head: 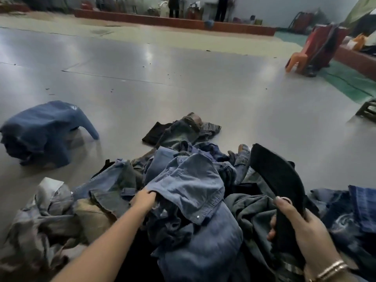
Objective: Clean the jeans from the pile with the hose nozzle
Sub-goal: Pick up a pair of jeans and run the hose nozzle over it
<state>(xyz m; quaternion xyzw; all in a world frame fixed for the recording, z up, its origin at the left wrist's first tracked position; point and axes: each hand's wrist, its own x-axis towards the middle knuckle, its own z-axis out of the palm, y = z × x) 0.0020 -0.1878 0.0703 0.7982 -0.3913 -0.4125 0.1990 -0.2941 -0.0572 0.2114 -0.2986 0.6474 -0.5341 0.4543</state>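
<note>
Right hand (301, 224), fingers curled round stiff black denim strip (278, 180); left hand (142, 200) pinching soft blue jeans (189, 184) atop crumpled pile (61, 216).

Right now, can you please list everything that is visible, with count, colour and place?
pile of jeans: one heap, blue, grey and dark, near foreground
black garment: one, black, right side of the pile, lifted
blue jeans: one, blue, on the floor to the left, blurred
floor: one, grey, shiny
chair: one, orange-red, far right
people: two, dark clothes, far background, legs only
bracelets: several, gold, right wrist
left hand: grips light blue denim
right hand: holds the black garment
</note>
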